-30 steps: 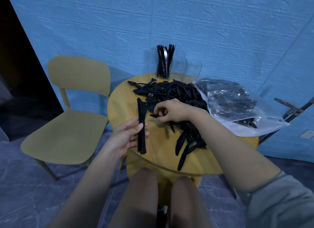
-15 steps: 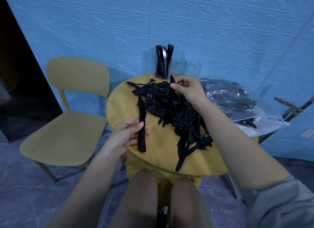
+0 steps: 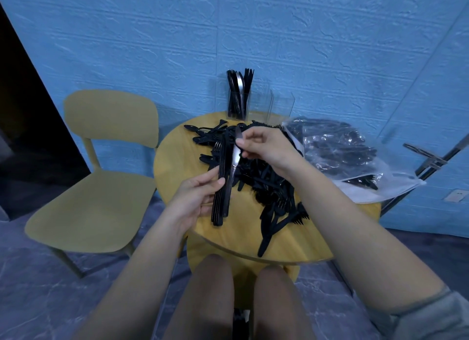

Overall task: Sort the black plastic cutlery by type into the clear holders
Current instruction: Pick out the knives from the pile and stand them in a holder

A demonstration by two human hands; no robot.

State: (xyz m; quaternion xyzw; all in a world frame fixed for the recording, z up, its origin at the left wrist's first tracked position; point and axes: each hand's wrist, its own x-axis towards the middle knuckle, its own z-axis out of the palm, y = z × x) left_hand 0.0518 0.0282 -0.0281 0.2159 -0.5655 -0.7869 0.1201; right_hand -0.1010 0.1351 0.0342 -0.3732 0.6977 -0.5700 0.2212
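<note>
My left hand (image 3: 195,195) gripped a bundle (image 3: 220,185) of black knives by the handles, thumb laid across the top, fingers curled under, blades pointing away from me over the table (image 3: 177,162). Just beyond it, my right hand (image 3: 266,147) pinched one more knife (image 3: 234,159) near its blade end between thumb and fingertips, its handle angled down so that it lay against the bundle's right side. To do this well, I judged, the new knife had to go in parallel with the others, blade the same way, and my left thumb needed to lift only enough to admit it, or the stack would fan out. Letting go with the right before the left had closed on it risked a drop back into the pile (image 3: 264,177). That pile lay to the right and beyond, forks, spoons and knives tangled, so most of the sorting remained. A bag (image 3: 355,162) of more cutlery lay further right. At the far edge stood the holders (image 3: 253,103); the leftmost held upright pieces, the others looked empty.
</note>
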